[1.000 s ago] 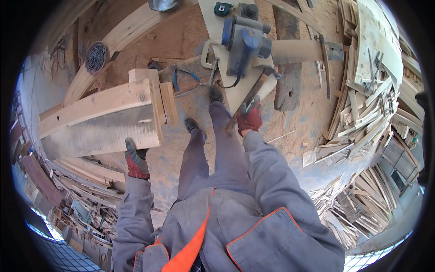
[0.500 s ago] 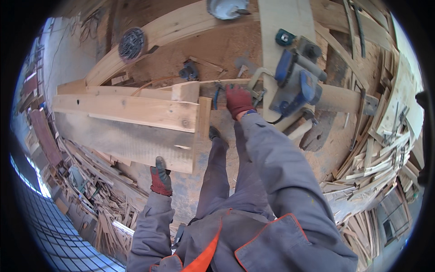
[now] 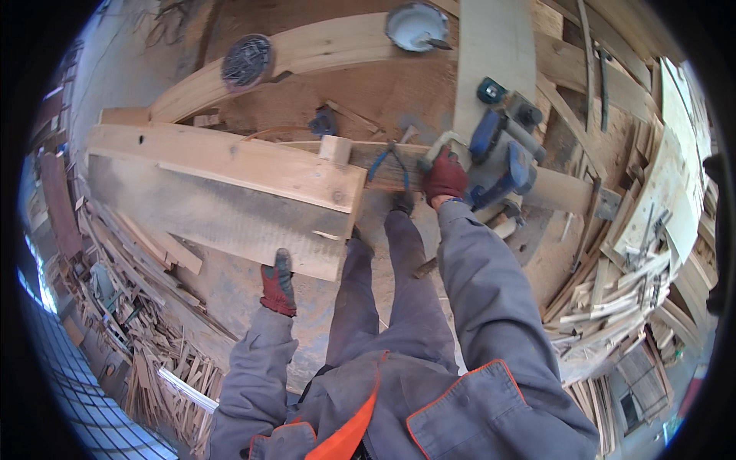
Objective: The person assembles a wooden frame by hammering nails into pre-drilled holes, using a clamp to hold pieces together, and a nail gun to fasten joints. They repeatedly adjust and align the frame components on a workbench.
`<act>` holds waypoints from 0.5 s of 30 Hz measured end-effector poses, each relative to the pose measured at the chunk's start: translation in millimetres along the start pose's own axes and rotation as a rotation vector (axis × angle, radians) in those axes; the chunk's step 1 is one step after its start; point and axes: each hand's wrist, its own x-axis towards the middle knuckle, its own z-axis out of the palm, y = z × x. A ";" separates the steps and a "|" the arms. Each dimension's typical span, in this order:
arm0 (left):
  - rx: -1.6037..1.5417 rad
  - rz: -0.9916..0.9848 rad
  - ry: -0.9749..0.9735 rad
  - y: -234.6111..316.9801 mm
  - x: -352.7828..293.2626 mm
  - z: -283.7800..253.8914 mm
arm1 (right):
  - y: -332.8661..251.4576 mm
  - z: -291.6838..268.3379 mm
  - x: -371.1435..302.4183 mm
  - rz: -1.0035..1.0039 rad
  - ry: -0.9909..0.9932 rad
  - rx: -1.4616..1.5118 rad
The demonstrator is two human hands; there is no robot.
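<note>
My left hand [image 3: 277,285], in a red and dark grey glove, grips the near edge of a wide wooden board [image 3: 207,211], thumb on top and fingers hidden underneath. My right hand [image 3: 445,178], in a red glove, is closed around a pale metal clamp [image 3: 452,141] on the workbench; much of the clamp is hidden by the glove. Just left of it, pliers with blue handles [image 3: 379,163] lie spread apart. A light plank [image 3: 238,159] runs along the board's far side, and a small wood block [image 3: 335,149] stands near its right end.
Right of my right hand sits a blue and grey power tool [image 3: 502,175], with a teal tape measure [image 3: 491,90] behind. Farther back are a bowl of nails [image 3: 247,61] and a white glue bowl [image 3: 418,29] with a brush. Scrap wood [image 3: 165,383] heaps on the floor.
My right hand has shifted right, from beside the pliers onto the clamp, leaving the pliers in plain sight. My left hand stays at the board's edge. The view has shifted slightly.
</note>
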 end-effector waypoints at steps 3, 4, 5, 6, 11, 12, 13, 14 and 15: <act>-0.074 -0.043 0.104 -5.9 0.7 3.5 | -8.6 7.2 17.4 0.045 -0.001 0.052; -0.037 0.008 0.114 -9.2 -0.5 4.3 | -13.7 9.6 21.6 0.097 0.007 0.112; -0.075 -0.077 0.148 -13.1 -0.5 5.0 | -19.3 12.2 25.3 0.149 -0.007 0.139; -0.149 -0.045 0.166 -17.2 -0.4 5.0 | -21.8 12.8 28.1 0.218 0.006 0.160; -0.339 -0.127 0.067 -36.8 7.6 1.7 | -19.6 6.2 30.3 0.380 -0.030 0.122; -0.341 -0.141 0.065 -39.7 7.8 1.5 | -17.2 3.3 26.8 0.344 -0.024 0.141; -0.336 -0.078 0.000 -42.0 8.7 1.3 | -15.6 0.4 22.7 0.314 -0.025 0.156; -0.329 -0.053 -0.008 -44.4 7.7 2.9 | -15.7 -1.3 17.1 0.291 -0.024 0.167; -0.320 -0.029 -0.017 -45.9 8.2 3.7 | -16.9 -2.6 11.7 0.245 -0.056 0.138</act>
